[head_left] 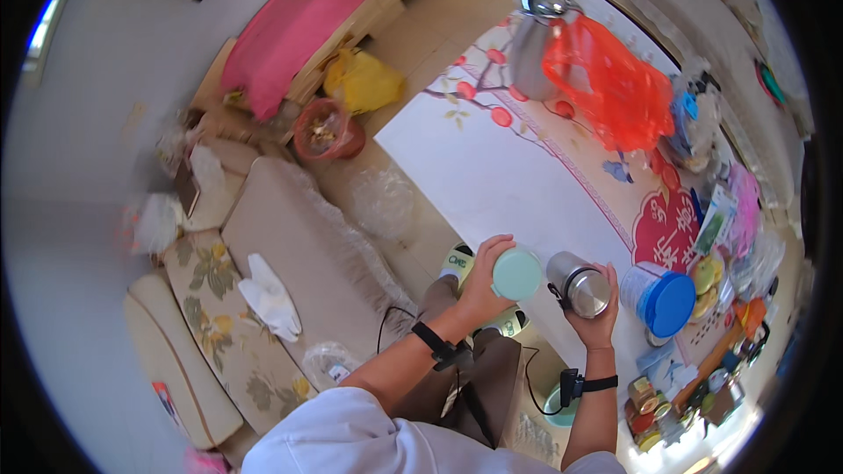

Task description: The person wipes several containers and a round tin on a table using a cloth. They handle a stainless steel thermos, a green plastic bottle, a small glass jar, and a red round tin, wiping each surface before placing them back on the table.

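My left hand (479, 292) is closed around a round mint-green lid or cup (516, 274), its flat circular face turned up; its depth is hidden. In my right hand (595, 323) is a brushed stainless-steel flask (571, 272) with a black strap. It lies tilted, one shiny round end toward me, and its other end is turned away. The two things are a short gap apart, above the near edge of a white table (439, 158) with a printed floral cover. Right beside my right hand stands a tub with a blue lid (665, 305).
A vacuum jug (533, 61) and a red plastic bag (615, 83) stand at the table's far end. Bags, packets and jars (645, 395) crowd its right side. To the left are a sofa (290, 246) with a white glove (270, 297), a red bin (327, 132) and a yellow bag (362, 82).
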Demonstrator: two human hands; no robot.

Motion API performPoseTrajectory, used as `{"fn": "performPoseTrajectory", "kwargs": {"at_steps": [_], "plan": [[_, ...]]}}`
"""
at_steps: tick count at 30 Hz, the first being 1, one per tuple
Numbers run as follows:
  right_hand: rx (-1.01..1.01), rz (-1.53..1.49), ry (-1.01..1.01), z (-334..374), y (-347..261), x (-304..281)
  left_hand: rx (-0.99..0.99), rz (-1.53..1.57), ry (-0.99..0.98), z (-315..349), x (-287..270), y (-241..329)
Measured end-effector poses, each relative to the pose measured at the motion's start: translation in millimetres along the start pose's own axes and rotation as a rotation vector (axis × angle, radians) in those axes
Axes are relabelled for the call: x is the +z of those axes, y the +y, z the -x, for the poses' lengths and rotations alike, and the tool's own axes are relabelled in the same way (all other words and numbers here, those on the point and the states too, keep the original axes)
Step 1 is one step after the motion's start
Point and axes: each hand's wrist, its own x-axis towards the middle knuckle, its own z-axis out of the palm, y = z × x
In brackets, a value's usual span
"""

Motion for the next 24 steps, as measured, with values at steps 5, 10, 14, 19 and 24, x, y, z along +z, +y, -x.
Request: {"fn": "performPoseTrajectory", "kwargs": {"at_steps": [5,10,14,19,24], "plan": [[0.132,0.007,-0.065,-16.8,1.7,7.5,-0.207,0.039,0.032,-12.9,-53.6,8.7],[0.196,0.064,-0.009,-32.3,-9.9,18.7,-0.339,0.1,0.051,-37.6,-114.9,-5.7],[0.324,-0.055,0.062,-53.5,-37.1,45.9,-0.41,0.088,0.009,-80.1,-163.2,-45.0],[0.417,-0.188,0.129,-103.1,-95.6,126.0,-0.307,0.152,0.067,-154.7,-219.3,-81.1],[0.391,-0.236,0.085,-168.0,-145.5,221.0,-0.198,0.058,0.008,-227.8,-267.9,-91.4]]}}
